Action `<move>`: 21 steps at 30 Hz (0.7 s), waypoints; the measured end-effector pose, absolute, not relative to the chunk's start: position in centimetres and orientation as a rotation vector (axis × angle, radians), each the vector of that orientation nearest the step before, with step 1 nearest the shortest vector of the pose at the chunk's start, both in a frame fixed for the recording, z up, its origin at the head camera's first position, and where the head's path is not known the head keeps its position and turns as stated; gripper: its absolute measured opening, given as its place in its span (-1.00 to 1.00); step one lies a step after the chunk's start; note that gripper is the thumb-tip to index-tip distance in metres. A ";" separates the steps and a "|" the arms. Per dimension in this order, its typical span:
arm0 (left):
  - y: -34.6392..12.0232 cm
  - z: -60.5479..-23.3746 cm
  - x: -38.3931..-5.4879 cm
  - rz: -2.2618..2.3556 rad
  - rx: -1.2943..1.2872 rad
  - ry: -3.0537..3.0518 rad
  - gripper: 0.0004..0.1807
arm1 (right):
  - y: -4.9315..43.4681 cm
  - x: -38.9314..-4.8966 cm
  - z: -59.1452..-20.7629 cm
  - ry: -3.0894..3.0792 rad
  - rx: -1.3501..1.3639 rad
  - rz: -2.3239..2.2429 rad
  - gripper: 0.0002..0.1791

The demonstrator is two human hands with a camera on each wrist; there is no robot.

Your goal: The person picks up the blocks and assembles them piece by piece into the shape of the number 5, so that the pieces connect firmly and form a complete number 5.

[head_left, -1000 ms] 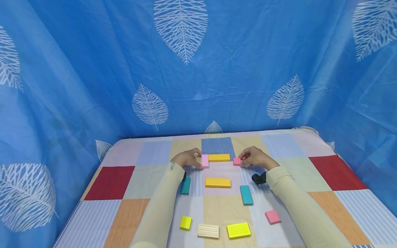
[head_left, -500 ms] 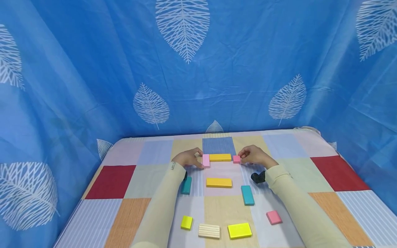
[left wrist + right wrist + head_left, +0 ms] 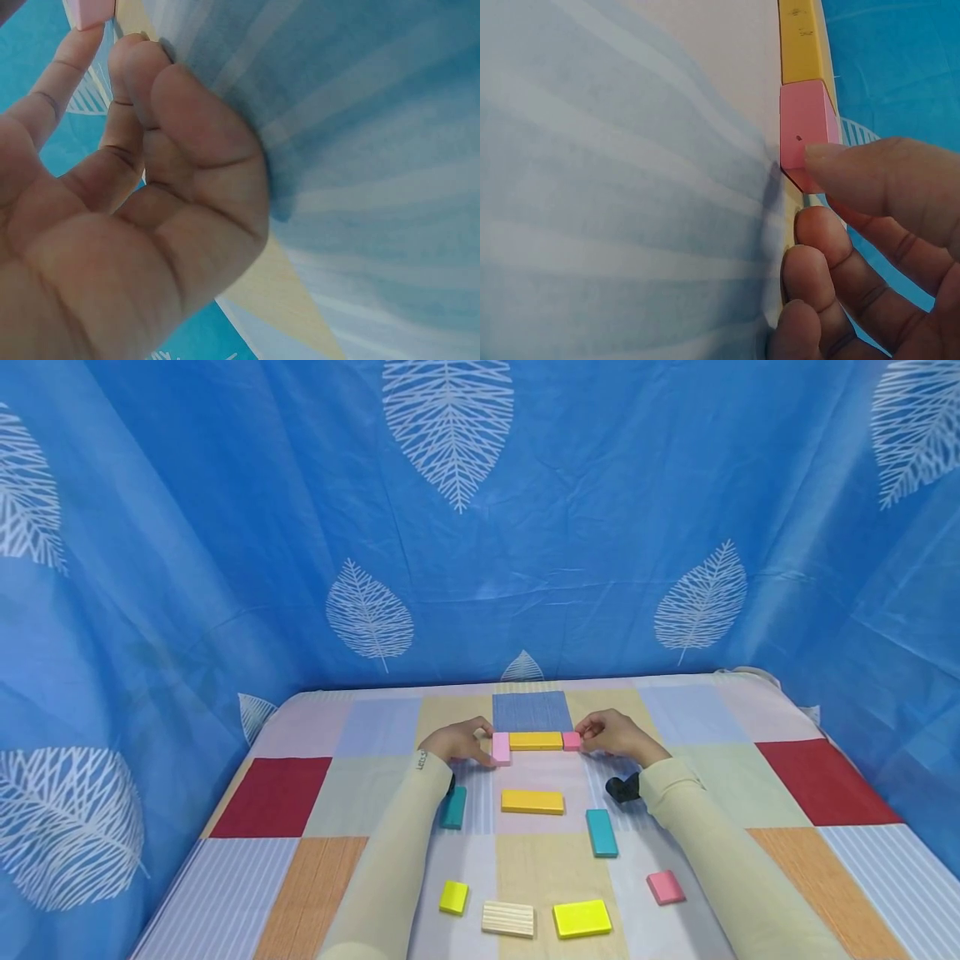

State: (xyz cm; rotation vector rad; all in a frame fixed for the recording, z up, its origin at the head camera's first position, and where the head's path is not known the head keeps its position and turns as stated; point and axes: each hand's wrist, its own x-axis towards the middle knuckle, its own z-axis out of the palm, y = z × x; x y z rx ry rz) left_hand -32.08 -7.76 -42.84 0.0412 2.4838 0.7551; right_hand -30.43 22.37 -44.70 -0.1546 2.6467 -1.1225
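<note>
Our left hand (image 3: 454,742) grips the pale block (image 3: 501,749), our right hand (image 3: 615,735) the pink block (image 3: 572,742), a yellow bar (image 3: 536,741) crosswise between.

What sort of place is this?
Probably a makeshift indoor booth for tabletop recording; the room itself is hidden. A blue leaf-print curtain closes the back and both sides, a patchwork-patterned cloth lies flat in front, and coloured blocks are spaced out on it.

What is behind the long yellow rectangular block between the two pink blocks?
Behind the long yellow rectangular block, the head view shows a blue square cloth patch, then the blue leaf-print curtain. Whatever lies directly under the block is covered and cannot be seen.
</note>
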 end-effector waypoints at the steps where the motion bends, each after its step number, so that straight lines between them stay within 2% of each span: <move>1: -7.7 -42.8 -32.0 0.753 0.043 2.485 -0.35 | 22.3 -30.5 -44.7 2.647 -0.152 -1.124 -0.66; 21: -7.7 -43.1 -32.1 0.771 0.073 2.489 -0.41 | 22.2 -30.0 -44.3 2.647 -0.197 -1.162 -0.70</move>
